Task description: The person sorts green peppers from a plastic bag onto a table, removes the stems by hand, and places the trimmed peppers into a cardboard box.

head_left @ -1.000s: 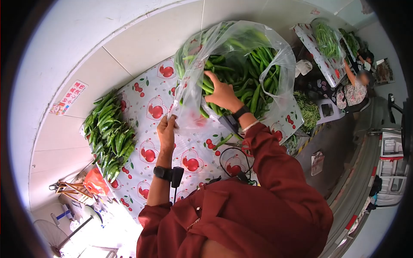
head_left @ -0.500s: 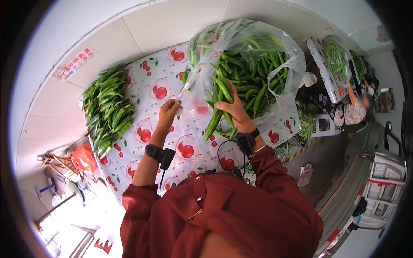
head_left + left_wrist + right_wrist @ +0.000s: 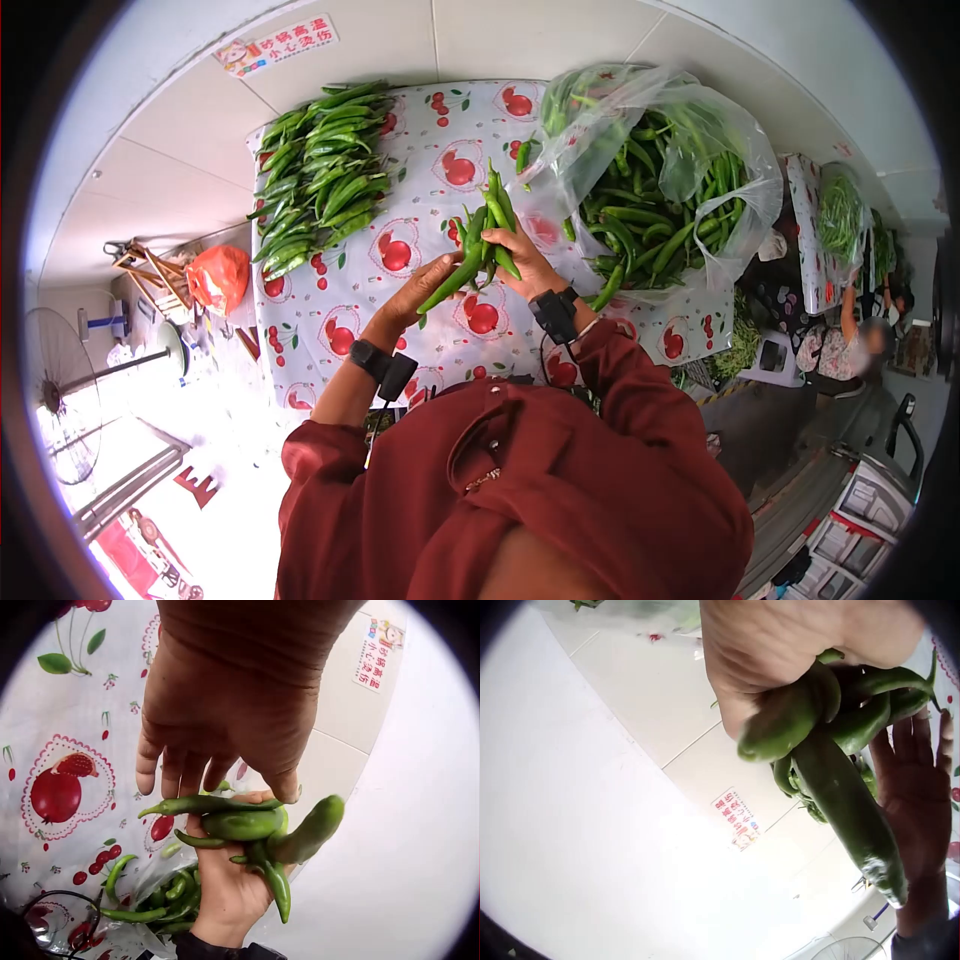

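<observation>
My right hand (image 3: 527, 268) grips a small bunch of long green chili peppers (image 3: 466, 262) over the middle of the table. In the right wrist view its fingers curl round the peppers (image 3: 847, 799), whose ends poke out at several angles. My left hand (image 3: 418, 294) is close beside the bunch. Its fingers (image 3: 171, 769) are extended in the left wrist view, with the palm facing the peppers. A large clear plastic bag (image 3: 590, 125), full of more green peppers (image 3: 640, 215), gapes on the right side of the table. Neatly laid peppers (image 3: 325, 185) form a pile at the left.
A cloth with red fruit prints (image 3: 395, 252) covers the table, which stands against a tiled wall (image 3: 500, 40). Off its left side are an orange-red plastic bag (image 3: 218, 280) and a fan (image 3: 65, 395). Another person (image 3: 835, 350) is by a second table at the far right.
My right hand has drawn a bunch of peppers out of the bag and leftward. My left hand has let go of the bag's edge and come beside the bunch. The view has turned leftward.
</observation>
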The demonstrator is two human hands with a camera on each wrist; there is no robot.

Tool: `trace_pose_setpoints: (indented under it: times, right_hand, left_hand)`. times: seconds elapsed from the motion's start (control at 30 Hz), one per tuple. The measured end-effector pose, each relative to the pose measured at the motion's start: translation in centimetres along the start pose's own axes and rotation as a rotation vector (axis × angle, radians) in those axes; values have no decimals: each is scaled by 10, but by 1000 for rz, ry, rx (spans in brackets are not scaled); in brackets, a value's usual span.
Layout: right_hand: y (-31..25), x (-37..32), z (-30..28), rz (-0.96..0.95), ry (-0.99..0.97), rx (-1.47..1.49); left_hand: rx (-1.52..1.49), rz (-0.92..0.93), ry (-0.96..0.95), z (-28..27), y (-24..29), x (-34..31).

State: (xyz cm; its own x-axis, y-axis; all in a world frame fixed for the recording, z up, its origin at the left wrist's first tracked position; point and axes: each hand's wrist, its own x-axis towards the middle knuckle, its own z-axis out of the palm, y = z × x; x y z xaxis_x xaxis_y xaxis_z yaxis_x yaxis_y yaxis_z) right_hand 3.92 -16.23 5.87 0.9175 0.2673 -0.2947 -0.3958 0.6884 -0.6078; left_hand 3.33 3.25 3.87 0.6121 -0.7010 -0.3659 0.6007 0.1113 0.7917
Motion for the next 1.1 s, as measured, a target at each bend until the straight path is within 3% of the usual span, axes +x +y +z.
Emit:
trace_pose_setpoints:
  times: [0.1,0.17,0.23,0.43,0.5,0.57,0.7,0.77,0.9,0.97,1.1]
  right_hand:
    - [11,1,-1,27,-12,-6]
    - [16,-2,-5,72,120,-129]
    - [21,-1,-16,81,116,-134]
    - [26,-6,-50,165,219,-549]
    - [35,-7,-65,153,214,-573]
    - [47,-5,-83,-169,161,-855]
    - [28,-23,-84,-111,167,-1041]
    - [23,-30,-90,-298,150,-1226]
    - [4,-49,-93,-83,268,-1102]
    - [-4,-58,-92,85,344,-976]
    - [-4,-69,-100,122,369,-736]
  left_hand:
    - [70,-60,21,-17,-13,-3]
    - [4,-81,76,-21,-25,-3]
    - [20,-134,226,-27,-30,-8]
    - [-46,-80,285,-52,-45,-20]
    - [-136,-95,408,-59,-53,-22]
    - [-136,-68,486,-59,-54,-25]
    - [31,26,580,-52,-41,-32]
    - [118,94,627,-42,-30,-35]
    - [186,121,563,-63,-49,-30]
    - [-15,76,521,-70,-54,-29]
    - [7,119,495,-66,-48,-33]
